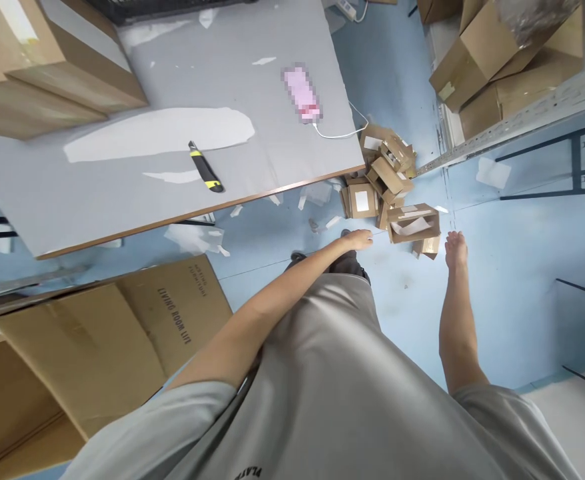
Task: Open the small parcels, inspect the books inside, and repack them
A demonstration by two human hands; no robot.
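Observation:
My left hand hangs over the floor in front of my body, near the small cardboard boxes; its fingers look loosely extended, with nothing in them. To the right, my right hand is held out above the blue floor, fingers apart and holding nothing. Between the hands lies an open small box with paper inside. On the grey table are a black and yellow cutter, white paper backing and a blurred pink phone with a white cable.
Large boxes stand on the table's left. A big open carton is at lower left. More cartons sit beyond a metal rail. Black frames stand at right. Paper scraps litter the floor.

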